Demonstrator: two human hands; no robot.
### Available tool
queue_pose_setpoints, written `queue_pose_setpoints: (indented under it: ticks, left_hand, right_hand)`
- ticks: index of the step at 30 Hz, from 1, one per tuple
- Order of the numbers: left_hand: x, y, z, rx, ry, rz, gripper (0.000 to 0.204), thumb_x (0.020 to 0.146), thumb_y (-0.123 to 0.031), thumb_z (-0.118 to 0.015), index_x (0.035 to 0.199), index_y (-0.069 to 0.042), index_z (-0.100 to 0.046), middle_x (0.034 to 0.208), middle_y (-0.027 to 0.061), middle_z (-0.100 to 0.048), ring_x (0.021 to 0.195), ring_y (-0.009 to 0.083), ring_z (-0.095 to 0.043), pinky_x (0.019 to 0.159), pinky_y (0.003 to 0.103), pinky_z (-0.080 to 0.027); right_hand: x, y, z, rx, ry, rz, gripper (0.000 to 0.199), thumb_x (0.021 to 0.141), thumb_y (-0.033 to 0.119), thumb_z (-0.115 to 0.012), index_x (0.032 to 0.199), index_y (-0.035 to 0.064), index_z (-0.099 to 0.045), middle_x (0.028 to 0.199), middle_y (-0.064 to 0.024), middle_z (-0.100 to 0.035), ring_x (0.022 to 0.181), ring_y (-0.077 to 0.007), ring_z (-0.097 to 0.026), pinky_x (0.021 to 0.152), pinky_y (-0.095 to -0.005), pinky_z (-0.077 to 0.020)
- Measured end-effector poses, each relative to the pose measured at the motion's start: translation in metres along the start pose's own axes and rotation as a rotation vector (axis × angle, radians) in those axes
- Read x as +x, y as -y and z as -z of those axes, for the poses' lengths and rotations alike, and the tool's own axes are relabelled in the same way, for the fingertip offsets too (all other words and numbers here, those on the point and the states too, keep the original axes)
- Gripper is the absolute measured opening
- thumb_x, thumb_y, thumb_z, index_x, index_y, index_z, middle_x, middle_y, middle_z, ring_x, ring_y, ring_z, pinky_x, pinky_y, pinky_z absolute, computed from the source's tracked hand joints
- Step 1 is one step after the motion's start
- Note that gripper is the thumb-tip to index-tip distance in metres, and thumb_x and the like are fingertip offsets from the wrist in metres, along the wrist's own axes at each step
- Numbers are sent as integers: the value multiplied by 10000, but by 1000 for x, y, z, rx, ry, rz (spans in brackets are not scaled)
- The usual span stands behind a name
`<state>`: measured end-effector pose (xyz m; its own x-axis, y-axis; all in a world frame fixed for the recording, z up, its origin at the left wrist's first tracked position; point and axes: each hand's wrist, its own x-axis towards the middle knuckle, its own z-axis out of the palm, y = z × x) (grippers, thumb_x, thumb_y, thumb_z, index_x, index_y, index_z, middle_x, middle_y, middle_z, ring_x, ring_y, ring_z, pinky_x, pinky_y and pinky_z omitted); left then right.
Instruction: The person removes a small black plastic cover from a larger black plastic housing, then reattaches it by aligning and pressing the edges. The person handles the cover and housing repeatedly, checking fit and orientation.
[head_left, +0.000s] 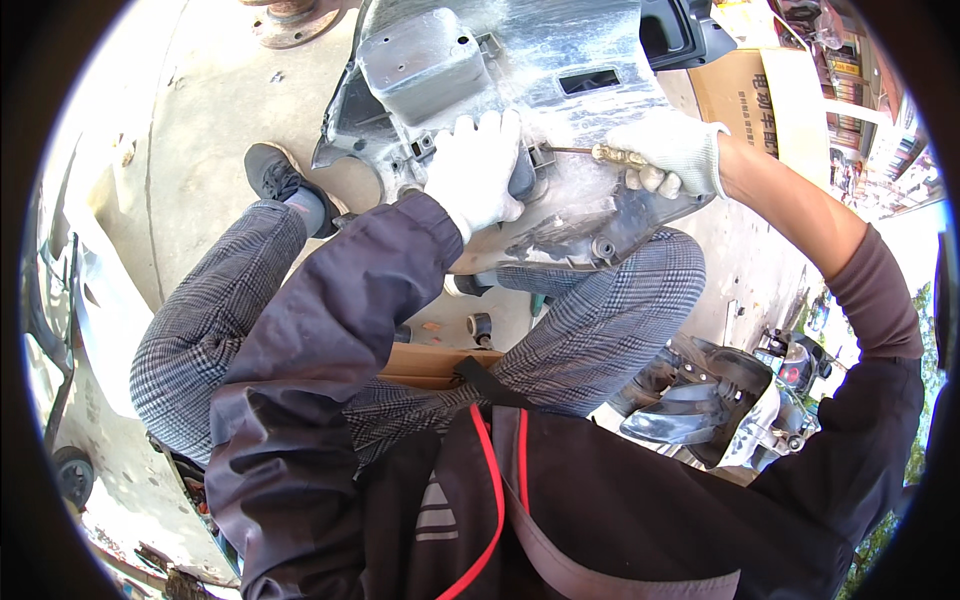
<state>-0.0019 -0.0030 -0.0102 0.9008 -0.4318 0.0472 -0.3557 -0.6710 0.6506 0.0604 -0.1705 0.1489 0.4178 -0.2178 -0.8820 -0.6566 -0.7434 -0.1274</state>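
A large dusty grey-black plastic panel (535,60), like a scooter body panel, lies in front of me, its near edge by my right knee. My left hand (475,170), in a white glove, is closed over a dark rounded piece (522,175) at the panel's middle; its exact kind is partly hidden by the fingers. In my right hand (665,150), also gloved, is a screwdriver (620,155) with a worn, pale handle. Its thin shaft points left, and the tip reaches a small bracket (541,156) on the panel beside my left hand.
A cardboard box (735,95) stands beyond the panel at the right. Dark machine parts (700,405) lie on the ground right of my leg. A rusty round metal flange (292,25) is at the far left, and a small black wheel (73,475) at the left edge.
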Motion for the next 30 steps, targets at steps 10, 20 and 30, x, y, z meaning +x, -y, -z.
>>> queue_pose_setpoints:
  ticks: [10,20,30]
  left_hand:
    - [2,1,-1,-17,1,-20,929,512,-278,-818,1280,19,-387,1134,176,-497,1015,357,-493,859,451,-418]
    - [6,19,-7,60,14,-47,944,505,-271,-814,1297,1,-379,1144,167,-492,1008,351,-497,869,436,-415]
    - [14,34,14,-17,-18,-62,962,518,-313,-807,1331,-19,-384,1238,185,-481,1096,367,-476,955,421,-415]
  right_hand:
    - [18,-18,25,-594,-13,222,399,944,387,-516,883,22,-664,608,-74,-576,442,-108,-461,425,-274,-367]
    - [40,-15,19,-1085,-136,697,356,916,326,-518,905,5,-671,780,-206,-644,715,-344,-614,695,-394,-492]
    - [-11,11,3,-1430,-447,765,300,901,306,-546,896,27,-658,765,-165,-642,716,-294,-642,673,-371,-513]
